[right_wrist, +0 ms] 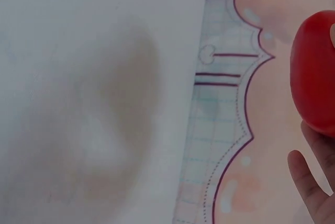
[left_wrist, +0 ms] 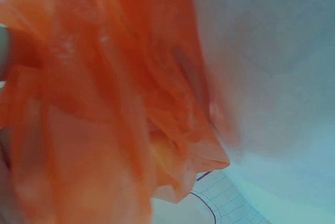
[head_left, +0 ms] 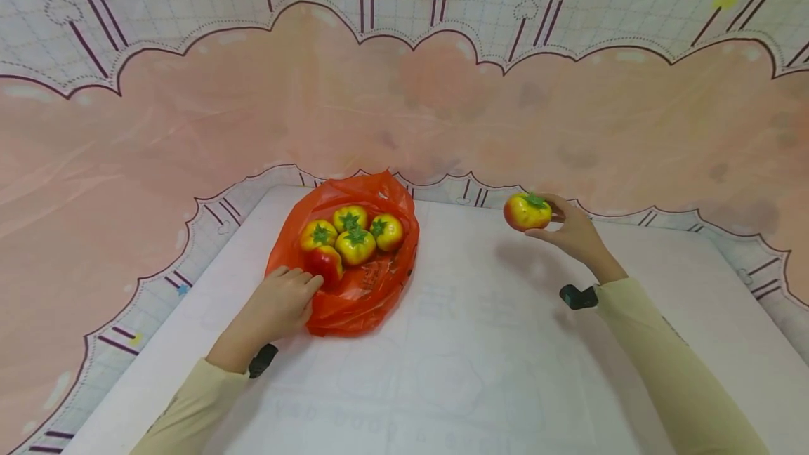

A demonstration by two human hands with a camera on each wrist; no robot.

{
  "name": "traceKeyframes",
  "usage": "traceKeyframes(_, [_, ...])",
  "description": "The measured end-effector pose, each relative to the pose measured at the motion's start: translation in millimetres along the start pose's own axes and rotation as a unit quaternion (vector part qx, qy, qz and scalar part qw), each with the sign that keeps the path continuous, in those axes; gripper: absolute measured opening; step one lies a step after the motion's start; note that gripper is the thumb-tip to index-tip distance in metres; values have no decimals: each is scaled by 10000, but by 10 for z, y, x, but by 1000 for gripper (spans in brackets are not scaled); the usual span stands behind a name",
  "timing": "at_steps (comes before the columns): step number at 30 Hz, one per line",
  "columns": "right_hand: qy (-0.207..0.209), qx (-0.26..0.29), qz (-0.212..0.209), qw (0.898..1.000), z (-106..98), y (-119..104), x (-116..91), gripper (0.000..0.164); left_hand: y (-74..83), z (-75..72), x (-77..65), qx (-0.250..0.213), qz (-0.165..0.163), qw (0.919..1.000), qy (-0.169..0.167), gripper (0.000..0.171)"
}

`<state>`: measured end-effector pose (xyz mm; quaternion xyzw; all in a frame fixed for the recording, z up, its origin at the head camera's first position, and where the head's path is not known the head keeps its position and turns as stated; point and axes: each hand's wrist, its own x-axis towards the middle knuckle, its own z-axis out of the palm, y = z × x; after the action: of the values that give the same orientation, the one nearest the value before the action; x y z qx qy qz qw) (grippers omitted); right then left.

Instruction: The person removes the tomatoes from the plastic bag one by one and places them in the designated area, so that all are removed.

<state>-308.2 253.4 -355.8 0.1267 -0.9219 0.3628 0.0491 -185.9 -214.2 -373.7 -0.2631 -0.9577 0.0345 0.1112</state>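
Observation:
An orange-red plastic bag [head_left: 363, 314] lies spread open on the table, with several red-and-yellow tomatoes [head_left: 356, 246] with green leafy tops in it. My left hand [head_left: 278, 304] grips the bag's near-left edge, beside a tomato turned red side up [head_left: 325, 263]. In the left wrist view the crumpled bag [left_wrist: 104, 103] covers most of that hand. Off to the right, my right hand [head_left: 571, 234] holds another tomato [head_left: 527, 212] above the table, between thumb and fingers. The right wrist view shows this tomato's red underside [right_wrist: 314, 75] at the edge, with fingers beneath it.
The white table [head_left: 442, 364] extends under both arms. Behind it hangs a pink-and-white patterned cloth [head_left: 442, 104], which also shows along the table's sides. A dark wrist-worn device sits under each wrist, the right one [head_left: 578, 297] standing out to the side.

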Motion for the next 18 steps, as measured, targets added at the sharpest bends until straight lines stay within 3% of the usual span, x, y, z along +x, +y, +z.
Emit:
traceKeyframes(9, [188,102,271,9994,-29,158,-4,75,-25,44,5,90,358,9992,125,32])
traceKeyframes(18, [175,-44,536,9984,-56,286,-2,77,-60,106,-19,274,488,9978,345,30])
